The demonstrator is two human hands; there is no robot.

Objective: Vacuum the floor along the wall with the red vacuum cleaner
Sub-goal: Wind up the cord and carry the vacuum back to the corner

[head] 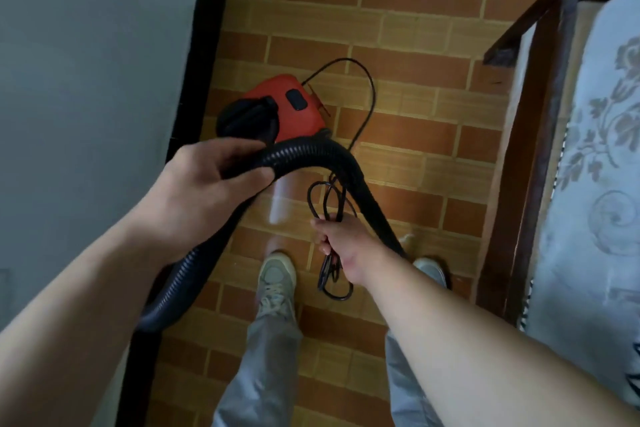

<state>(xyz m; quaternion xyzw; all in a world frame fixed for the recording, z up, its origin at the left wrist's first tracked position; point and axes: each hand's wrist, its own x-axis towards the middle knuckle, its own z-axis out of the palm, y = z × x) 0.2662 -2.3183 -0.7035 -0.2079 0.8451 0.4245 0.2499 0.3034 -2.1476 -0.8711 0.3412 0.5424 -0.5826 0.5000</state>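
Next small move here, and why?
Probably let the right hand pay out the bunched power cord: it's looped beside the hose the left hand grips, near the red vacuum cleaner, and could snag.

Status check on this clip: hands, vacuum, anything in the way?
Left hand gripping black hose. Right hand holding coiled power cord. Red vacuum cleaner on floor beside wall. Loose cord trails ahead.

Left hand (204,177) gripping black ribbed hose (311,156), right hand (341,246) clutching looped power cord (329,198), red vacuum cleaner (294,107) on brick-patterned floor (415,28) beside wall (86,62)
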